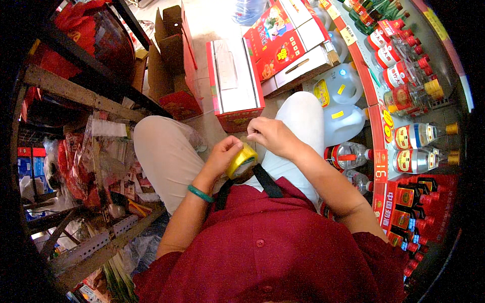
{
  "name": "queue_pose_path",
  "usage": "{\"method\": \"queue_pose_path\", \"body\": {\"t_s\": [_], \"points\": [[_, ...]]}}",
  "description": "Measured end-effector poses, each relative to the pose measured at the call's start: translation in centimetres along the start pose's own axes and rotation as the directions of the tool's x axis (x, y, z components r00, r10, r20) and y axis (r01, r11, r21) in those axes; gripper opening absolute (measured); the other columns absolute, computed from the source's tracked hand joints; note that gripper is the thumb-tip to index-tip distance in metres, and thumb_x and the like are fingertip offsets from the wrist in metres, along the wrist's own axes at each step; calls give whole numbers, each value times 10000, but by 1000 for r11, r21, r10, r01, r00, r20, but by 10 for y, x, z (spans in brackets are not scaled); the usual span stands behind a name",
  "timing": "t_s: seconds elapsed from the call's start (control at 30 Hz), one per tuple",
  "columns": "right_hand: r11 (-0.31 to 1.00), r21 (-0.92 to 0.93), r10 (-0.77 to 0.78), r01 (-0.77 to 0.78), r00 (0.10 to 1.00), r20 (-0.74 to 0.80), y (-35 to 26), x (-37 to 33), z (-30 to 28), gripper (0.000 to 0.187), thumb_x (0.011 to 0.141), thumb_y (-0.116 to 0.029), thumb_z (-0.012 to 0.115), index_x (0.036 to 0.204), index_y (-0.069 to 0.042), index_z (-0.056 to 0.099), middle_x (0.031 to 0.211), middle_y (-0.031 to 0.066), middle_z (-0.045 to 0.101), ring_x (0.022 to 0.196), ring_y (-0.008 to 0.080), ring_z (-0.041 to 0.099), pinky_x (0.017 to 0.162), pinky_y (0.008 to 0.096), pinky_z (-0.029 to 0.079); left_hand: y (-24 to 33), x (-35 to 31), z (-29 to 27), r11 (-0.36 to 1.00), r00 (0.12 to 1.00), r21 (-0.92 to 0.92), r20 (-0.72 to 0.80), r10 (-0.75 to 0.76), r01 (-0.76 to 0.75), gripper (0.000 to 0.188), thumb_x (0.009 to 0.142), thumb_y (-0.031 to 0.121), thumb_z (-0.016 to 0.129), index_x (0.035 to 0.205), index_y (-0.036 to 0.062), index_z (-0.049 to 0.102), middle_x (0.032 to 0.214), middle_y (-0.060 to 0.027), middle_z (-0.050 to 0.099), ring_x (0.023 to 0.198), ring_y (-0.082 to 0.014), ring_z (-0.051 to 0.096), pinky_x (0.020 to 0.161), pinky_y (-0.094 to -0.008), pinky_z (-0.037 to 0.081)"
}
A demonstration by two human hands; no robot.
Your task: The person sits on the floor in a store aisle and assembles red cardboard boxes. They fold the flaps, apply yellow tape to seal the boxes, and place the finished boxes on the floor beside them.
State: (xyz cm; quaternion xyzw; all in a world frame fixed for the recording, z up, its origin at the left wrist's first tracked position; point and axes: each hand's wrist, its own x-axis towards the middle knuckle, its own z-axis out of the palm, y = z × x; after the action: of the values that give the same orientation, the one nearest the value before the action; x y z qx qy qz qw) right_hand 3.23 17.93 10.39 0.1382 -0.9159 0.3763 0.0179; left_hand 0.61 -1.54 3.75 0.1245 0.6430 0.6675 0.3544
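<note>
My left hand (224,154) is closed round a roll of yellow packing tape (242,161), held on edge between my knees. Just right of the roll, my right hand (273,135) has its fingertips pinched together. Whether a loose end of the tape lies in that pinch is too small to make out. Right in front of both hands stands a closed red and white carton (235,81), its pale top facing up. A green bangle (200,194) circles my left wrist.
An open brown-sided carton (174,65) stands ahead to the left. Another red printed carton (283,43) lies ahead to the right. Large clear jugs (343,121) line the floor beside my right knee, under shelves of bottles (396,73). A metal rack (96,247) borders my left.
</note>
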Motion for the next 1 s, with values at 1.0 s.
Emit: {"method": "queue_pose_path", "body": {"t_s": [1.0], "points": [[756,515,397,-405,908,132,13,-1,17,129,819,-78,559,896,7,618,713,82,631,634,130,610,589,273,496,-5,2,-1,993,999,112,-15,51,-49,163,894,214,549,859,55,562,770,28,550,715,-70,498,642,-221,423]]}}
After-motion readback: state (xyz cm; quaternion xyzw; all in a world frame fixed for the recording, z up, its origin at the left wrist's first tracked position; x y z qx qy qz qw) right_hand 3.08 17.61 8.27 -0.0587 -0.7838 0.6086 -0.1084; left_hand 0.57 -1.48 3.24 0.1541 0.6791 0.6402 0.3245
